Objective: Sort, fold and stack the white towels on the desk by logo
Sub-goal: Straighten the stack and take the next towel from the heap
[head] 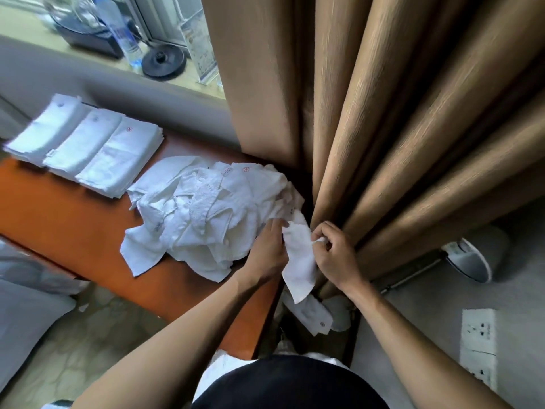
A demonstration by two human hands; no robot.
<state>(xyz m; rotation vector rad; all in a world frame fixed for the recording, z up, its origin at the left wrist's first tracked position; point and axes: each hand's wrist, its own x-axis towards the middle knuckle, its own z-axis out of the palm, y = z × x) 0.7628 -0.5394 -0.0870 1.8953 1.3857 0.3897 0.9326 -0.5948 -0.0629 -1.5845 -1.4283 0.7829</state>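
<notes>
Hands: left hand (269,249) and right hand (336,252) grip one towel (299,258), fingers curled, centre frame.
Done: three folded stacks (88,143), upper left.
Remaining: loose pile (200,208) on desk (65,222).

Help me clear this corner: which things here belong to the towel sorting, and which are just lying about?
Job: towel held by left hand and right hand; loose towel pile; three folded stacks; desk.

Lying about: curtain; water bottle; black disc on the sill; wall socket.
</notes>
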